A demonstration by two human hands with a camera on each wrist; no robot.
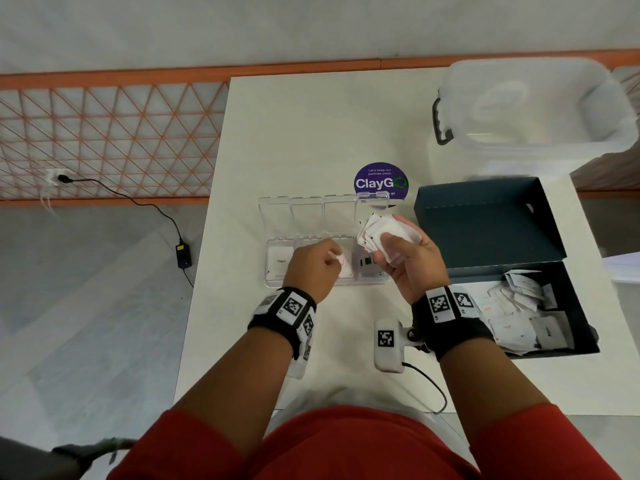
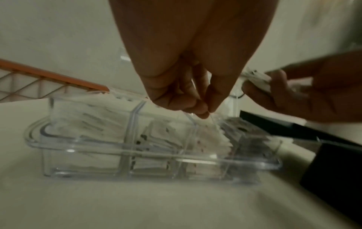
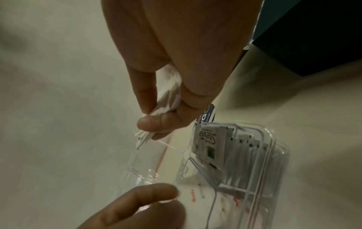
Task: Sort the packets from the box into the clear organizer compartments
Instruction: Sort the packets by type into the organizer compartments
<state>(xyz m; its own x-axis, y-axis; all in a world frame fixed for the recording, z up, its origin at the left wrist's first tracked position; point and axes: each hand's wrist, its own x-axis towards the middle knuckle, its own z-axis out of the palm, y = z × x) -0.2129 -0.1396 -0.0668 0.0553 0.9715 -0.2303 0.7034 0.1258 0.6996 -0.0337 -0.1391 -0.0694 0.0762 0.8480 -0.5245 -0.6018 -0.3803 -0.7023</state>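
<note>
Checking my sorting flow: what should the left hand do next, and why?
Probably let go of the red-printed packet. The left hand pinches it low inside the third compartment of the clear organizer, where similar packets sit. It could then take another from the stack held in the right hand.

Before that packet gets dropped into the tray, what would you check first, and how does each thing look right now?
1. Organizer lids open: ok.
2. Left hand pinches one red-print packet: ok.
3. Packet is over the third compartment from the left, where red-print packets stand: ok.
4. Room left in that compartment: cannot tell.
5. Right hand holds the spare stack firmly: ok.
6. Box still has packets: ok.
</note>
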